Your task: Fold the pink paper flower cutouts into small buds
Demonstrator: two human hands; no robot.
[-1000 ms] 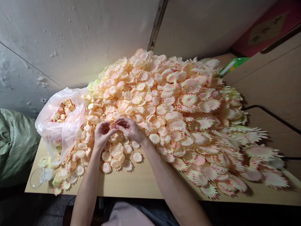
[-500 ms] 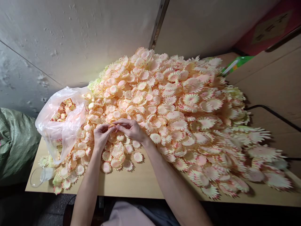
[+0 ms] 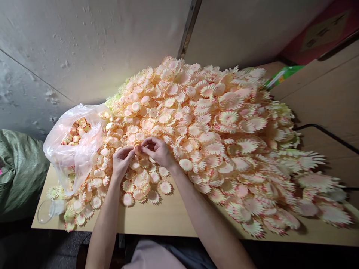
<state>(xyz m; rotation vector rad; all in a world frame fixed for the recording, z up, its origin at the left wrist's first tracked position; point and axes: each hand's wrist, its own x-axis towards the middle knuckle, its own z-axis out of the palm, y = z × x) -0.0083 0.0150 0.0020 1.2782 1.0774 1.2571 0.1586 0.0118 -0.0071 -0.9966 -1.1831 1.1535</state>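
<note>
Between the fingertips of both hands is a small pale petal disc [image 3: 137,149] with a frilled edge, partly covered by the fingers. My left hand [image 3: 122,160] pinches it from the left, thumb and forefinger closed. My right hand [image 3: 158,151] grips its other side, the fingers bent over it. Both hands are over the near part of a large heap of petal discs [image 3: 207,138], cream and pink with red-tipped serrated edges. Loose discs [image 3: 140,186] lie on the table just below the hands.
A clear plastic bag [image 3: 84,144] at the left holds several rolled, red-edged pieces [image 3: 78,130]. Near the table's [image 3: 157,220] left corner lies a clear cup [image 3: 46,212] on its side. A green sack [image 3: 21,175] stands left; cardboard [image 3: 322,93] borders the right.
My right hand's fingers have curled and lifted slightly, where the forefinger was stretched leftward before. The disc between the hands shows more plainly now. My left hand has barely moved.
</note>
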